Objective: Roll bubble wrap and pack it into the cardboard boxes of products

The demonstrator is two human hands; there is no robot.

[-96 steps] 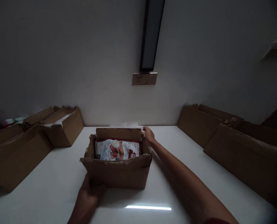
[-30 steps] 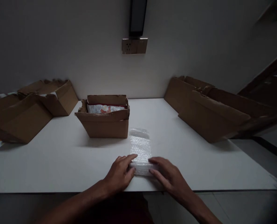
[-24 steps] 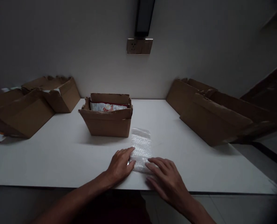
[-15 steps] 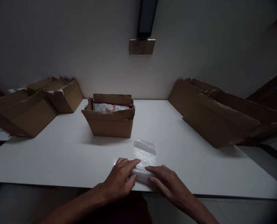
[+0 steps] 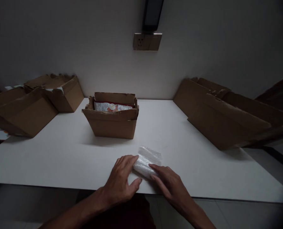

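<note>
A piece of clear bubble wrap point(image 5: 144, 166) lies near the table's front edge, its near part rolled up and a short flap flat behind the roll. What is inside the roll, if anything, I cannot see. My left hand point(image 5: 122, 178) rests its fingertips on the roll's left end, its thumb spread away on the near side. At the right end, the fingers of my right hand point(image 5: 168, 181) lie over the roll and the thumb presses from the near side.
Behind the wrap stands an open cardboard box point(image 5: 112, 124) with printed packets point(image 5: 112, 107) inside. More open boxes stand at the left point(image 5: 68, 95) and along the right side point(image 5: 217, 117) of the white table point(image 5: 60, 156). A wall socket point(image 5: 147, 42) is above.
The bubble wrap has been rolled further away from me, leaving a shorter flat flap. My left thumb has come off the roll. The view has shifted slightly.
</note>
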